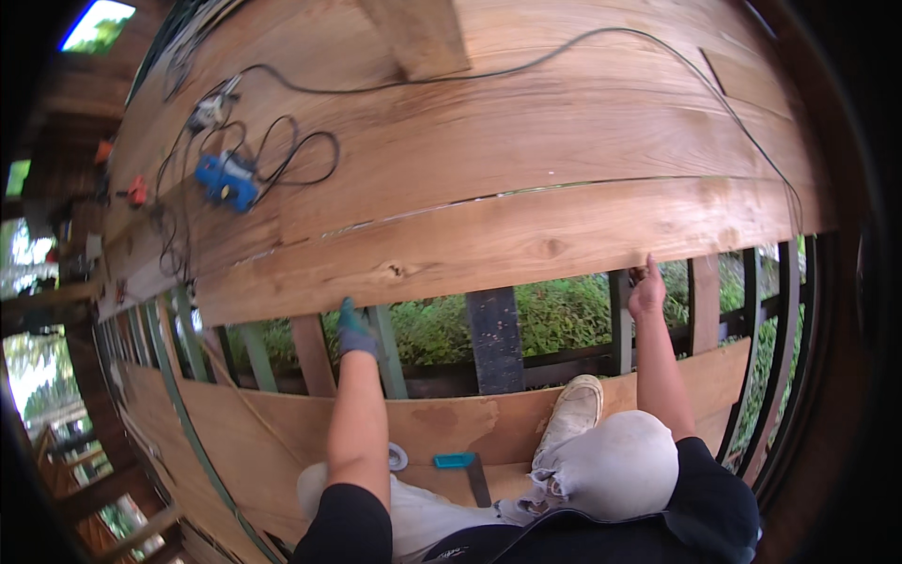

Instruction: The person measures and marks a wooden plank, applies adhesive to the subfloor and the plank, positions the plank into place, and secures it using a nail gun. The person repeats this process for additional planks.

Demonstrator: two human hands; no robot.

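A long wooden plank [489,246] lies across the joists in front of me, with a thin gap between its far edge and the boards beyond. My left hand [356,331], in a green and grey glove, grips the near edge with the thumb up against it. Farther right, my bare right hand [646,289] holds the same edge, thumb on the wood and fingers curled underneath. The fingertips of both hands are mostly hidden below the plank.
Bare joists [495,338] span an opening over green plants. A blue power tool [226,180] and a black cord [526,66] lie on the far boards [413,141]. By my legs are a teal-handled tool [455,461] and a white ring [397,457] on the near board [442,418].
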